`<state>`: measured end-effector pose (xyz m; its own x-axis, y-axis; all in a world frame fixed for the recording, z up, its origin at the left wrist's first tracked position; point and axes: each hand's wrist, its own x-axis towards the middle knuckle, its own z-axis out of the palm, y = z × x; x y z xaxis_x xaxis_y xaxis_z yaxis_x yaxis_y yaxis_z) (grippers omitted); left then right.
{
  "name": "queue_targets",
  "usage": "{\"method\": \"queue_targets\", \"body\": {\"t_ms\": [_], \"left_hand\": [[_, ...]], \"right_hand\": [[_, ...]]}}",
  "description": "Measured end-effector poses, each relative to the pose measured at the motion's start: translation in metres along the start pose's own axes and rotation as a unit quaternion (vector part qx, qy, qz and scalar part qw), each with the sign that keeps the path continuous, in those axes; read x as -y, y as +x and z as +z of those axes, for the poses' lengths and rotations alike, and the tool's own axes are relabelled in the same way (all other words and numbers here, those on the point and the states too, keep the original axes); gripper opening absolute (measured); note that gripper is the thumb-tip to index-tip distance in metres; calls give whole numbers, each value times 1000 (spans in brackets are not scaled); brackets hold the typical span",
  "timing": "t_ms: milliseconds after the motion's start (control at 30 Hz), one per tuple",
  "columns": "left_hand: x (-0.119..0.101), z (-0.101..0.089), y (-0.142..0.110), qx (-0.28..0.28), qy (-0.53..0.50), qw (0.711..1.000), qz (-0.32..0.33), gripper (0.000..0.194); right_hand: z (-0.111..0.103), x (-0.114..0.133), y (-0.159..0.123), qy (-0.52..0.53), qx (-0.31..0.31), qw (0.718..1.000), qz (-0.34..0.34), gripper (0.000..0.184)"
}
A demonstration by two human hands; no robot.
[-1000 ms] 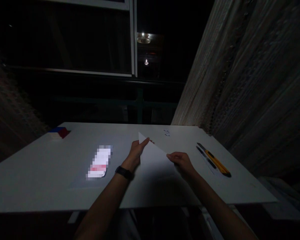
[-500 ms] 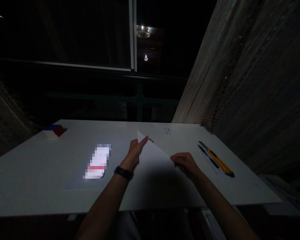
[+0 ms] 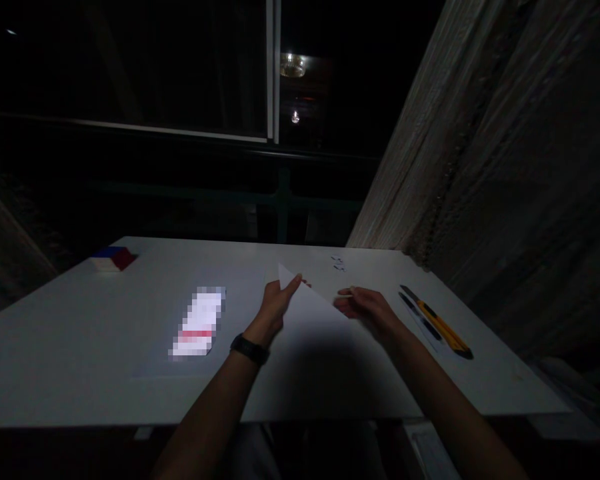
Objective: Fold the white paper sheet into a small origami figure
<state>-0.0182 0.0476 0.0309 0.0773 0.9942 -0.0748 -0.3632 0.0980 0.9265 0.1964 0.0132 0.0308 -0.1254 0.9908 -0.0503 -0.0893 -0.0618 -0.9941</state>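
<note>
A white sheet of paper [image 3: 307, 310], folded into a triangle, stands tilted above the white table [image 3: 80, 333] in dim light. My left hand [image 3: 275, 303], with a dark watch on its wrist, pinches the paper's upper left corner. My right hand [image 3: 365, 308] is at the paper's right edge with fingers curled and pinched on that edge.
A lit phone screen [image 3: 199, 322] lies left of my hands. A yellow utility knife [image 3: 443, 327] and a dark pen [image 3: 415, 310] lie at the right. A red, white and blue block [image 3: 113, 259] sits at the far left corner. A rough wall [image 3: 505, 167] stands right.
My right hand has moved up along the paper's right edge, away from its lower corner. The left hand keeps its hold on the top corner.
</note>
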Motion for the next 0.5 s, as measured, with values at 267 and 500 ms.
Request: {"method": "queue_targets", "body": {"t_ms": [267, 500], "left_hand": [[-2, 0, -3, 19, -10, 1000, -22, 35], [-3, -10, 5, 30, -21, 999, -29, 26]], "right_hand": [[42, -5, 34, -123, 29, 992, -19, 31], [18, 1, 26, -176, 76, 981, 2, 29]]}}
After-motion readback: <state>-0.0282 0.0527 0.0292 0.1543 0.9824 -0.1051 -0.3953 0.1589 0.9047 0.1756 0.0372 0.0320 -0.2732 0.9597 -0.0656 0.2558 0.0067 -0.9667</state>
